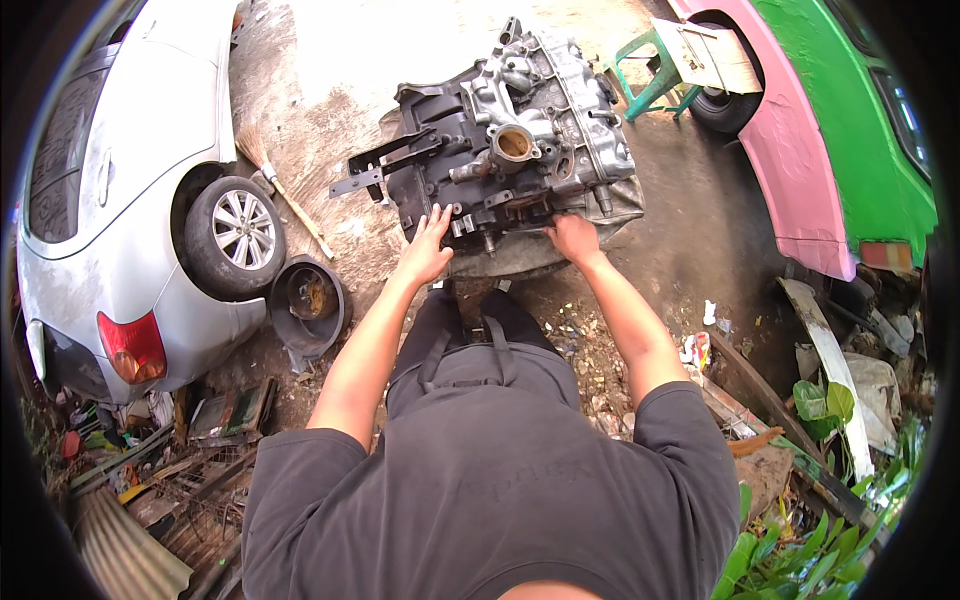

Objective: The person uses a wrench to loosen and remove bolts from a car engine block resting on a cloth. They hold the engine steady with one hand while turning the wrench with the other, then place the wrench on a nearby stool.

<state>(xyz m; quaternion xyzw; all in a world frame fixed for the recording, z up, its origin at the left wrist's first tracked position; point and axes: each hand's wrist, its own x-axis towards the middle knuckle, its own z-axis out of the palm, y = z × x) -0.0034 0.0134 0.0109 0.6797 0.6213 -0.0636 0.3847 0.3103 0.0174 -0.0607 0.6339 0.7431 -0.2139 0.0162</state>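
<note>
A large car engine (520,130) rests in front of me, with dark parts on its left and a bare metal cover on its right. A round metal opening (514,144) faces up near its middle. My left hand (428,247) lies against the engine's near left edge, fingers stretched out and spread. At the near right edge, my right hand (575,238) is closed, its fingers curled in against the engine. What those fingers hold, if anything, is hidden. A grey cover or sheet (510,262) shows beneath the engine.
A silver car (190,300) stands at left, beside a broom (290,200) and a black tub (325,335). A green stool (650,75) bearing a board (715,55) stands far right, near a pink and green vehicle (790,150). Scrap wood (765,390) and litter lie at near right.
</note>
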